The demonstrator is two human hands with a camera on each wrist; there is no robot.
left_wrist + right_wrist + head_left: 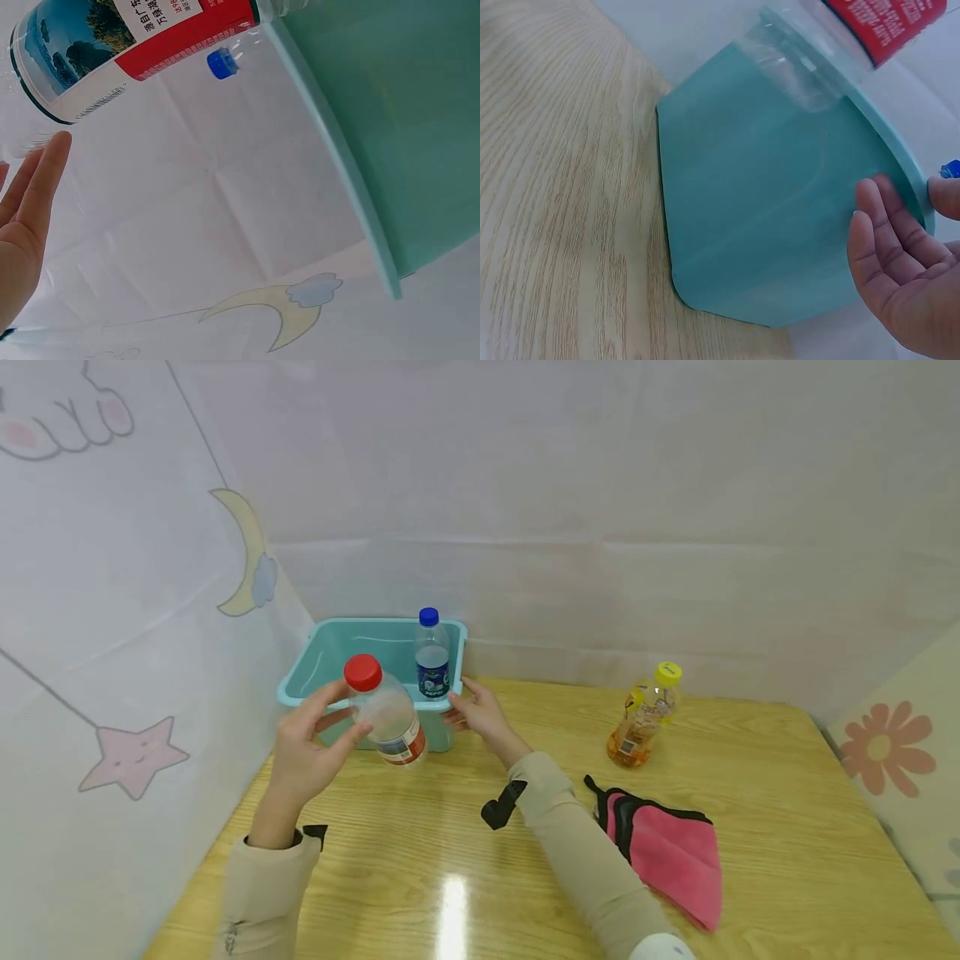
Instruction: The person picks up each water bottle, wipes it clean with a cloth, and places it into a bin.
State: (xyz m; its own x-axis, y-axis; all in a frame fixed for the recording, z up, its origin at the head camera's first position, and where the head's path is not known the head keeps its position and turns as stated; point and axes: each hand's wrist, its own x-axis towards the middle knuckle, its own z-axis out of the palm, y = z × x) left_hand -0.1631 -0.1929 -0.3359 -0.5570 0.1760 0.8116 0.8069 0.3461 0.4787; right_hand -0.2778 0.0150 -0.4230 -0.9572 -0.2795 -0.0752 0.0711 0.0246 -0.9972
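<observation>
A large clear plastic bottle with a red cap is pinched near its top by my left hand. It tilts in front of the near rim of a teal plastic basin. The left wrist view shows its label, with a lake picture and a red band. My right hand holds the basin's right front corner, thumb on the rim and fingers under it, as the right wrist view shows. Inside the basin, at its right side, stands a Pepsi bottle with a blue cap.
To the right on the wooden table stands a tilted-looking yellow-capped bottle with amber liquid low in it. A pink cloth with black trim lies beside my right forearm. White printed sheeting rises behind the basin and at the left.
</observation>
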